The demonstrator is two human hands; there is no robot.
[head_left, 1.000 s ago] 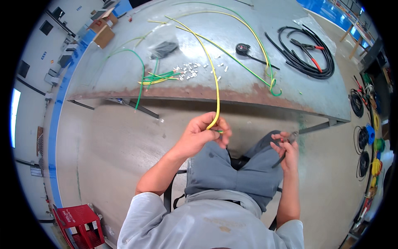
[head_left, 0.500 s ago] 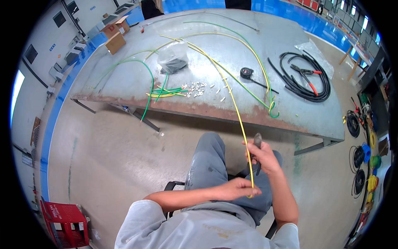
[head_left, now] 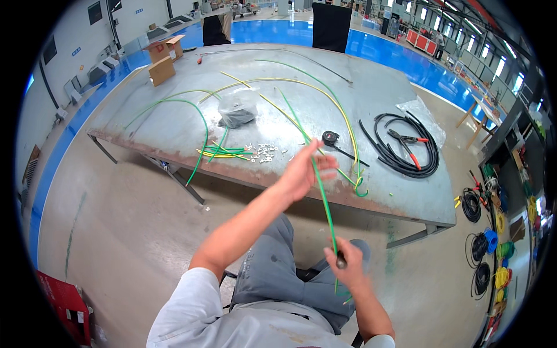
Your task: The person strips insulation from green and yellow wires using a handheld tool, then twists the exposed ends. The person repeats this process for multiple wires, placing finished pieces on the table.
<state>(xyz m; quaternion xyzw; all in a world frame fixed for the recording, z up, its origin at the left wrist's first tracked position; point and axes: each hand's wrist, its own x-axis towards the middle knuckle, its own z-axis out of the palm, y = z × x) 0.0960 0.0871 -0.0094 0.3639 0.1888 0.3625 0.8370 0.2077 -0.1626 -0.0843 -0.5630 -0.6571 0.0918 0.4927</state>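
A green-and-yellow wire (head_left: pixel 326 210) runs from the metal table down to my lap, its green side showing along most of it. Above the table's near edge, my left hand (head_left: pixel 303 172) has the wire loosely between thumb and fingers. Lower down, over my right thigh, my right hand (head_left: pixel 350 265) closes round a dark hand tool (head_left: pixel 341 263), probably pliers, and touches the same wire. The tool's jaws are mostly hidden by the hand. Another green-yellow wire (head_left: pixel 266 97) lies across the table behind, and a pile of small white pieces (head_left: pixel 264 153) lies left of my left hand.
On the table (head_left: pixel 400 191) lie a black tape measure (head_left: pixel 330 138), a coil of black cable (head_left: pixel 428 162) with red-handled cutters (head_left: pixel 413 152), a plastic bag (head_left: pixel 237 108) and cut wires (head_left: pixel 223 152). Cardboard boxes (head_left: pixel 161 71) stand far left. Wire coils (head_left: pixel 480 278) lie on the right.
My left hand has gone from my lap up along the wire to above the table's edge. The right hand is lower. The wire's far end has come nearer, and the view has tilted up.
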